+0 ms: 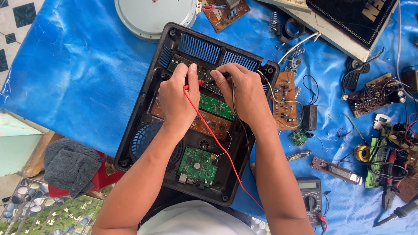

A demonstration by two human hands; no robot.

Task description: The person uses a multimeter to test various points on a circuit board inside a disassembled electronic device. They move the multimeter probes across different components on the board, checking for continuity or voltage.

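Note:
An open black appliance housing (143,109) lies on a blue sheet, with several circuit boards inside. My left hand (177,98) pinches a red test probe (197,82), its red lead (217,141) trailing down toward me. My right hand (241,91) grips a black test probe whose black lead (237,119) runs down beside my wrist. Both probe tips rest on a narrow board (204,72) near the housing's far edge, just below the blue vent grilles (200,48). A green board (217,106) and a brown board (213,124) lie under my hands.
A multimeter (310,198) sits at the lower right. Loose boards, wires, pliers (389,191) and a soldering iron (398,213) crowd the right side. A round white plate (152,15) is at the top. A grey cloth (69,163) lies on a red stool at the left.

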